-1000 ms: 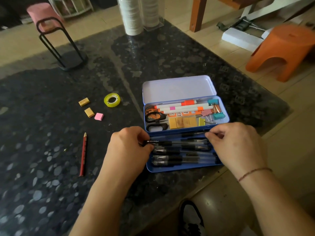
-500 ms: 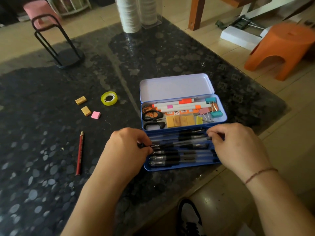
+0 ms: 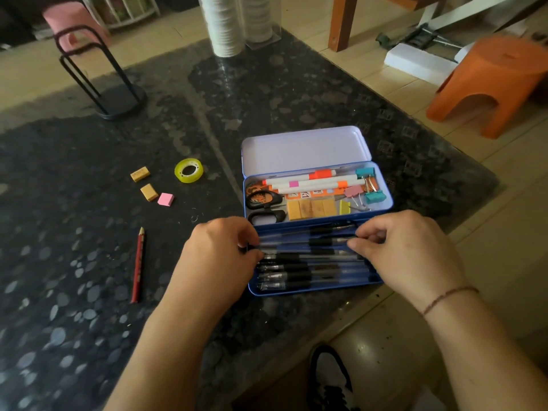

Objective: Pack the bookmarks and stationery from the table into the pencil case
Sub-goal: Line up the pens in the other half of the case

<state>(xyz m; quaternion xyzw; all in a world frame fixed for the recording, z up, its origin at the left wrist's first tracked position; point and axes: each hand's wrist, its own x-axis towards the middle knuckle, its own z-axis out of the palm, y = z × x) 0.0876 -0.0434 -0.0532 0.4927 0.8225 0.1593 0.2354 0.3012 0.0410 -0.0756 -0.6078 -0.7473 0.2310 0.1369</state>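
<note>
A blue tin pencil case lies open near the table's front edge, its pale lid tipped back. The upper tray holds scissors, white markers, binder clips and yellow erasers. The near tray holds several black gel pens. My left hand pinches the left end of one pen and my right hand pinches its right end. On the table to the left lie a red pencil, a yellow tape roll, two tan erasers and a pink eraser.
A black wire stand rises at the back left of the dark stone table. White stacked cups stand at the back middle. An orange stool sits on the floor to the right. The table edge runs just under the case.
Both hands have shifted slightly while still holding the pen by its ends over the near tray. The items lying on the table have not moved.
</note>
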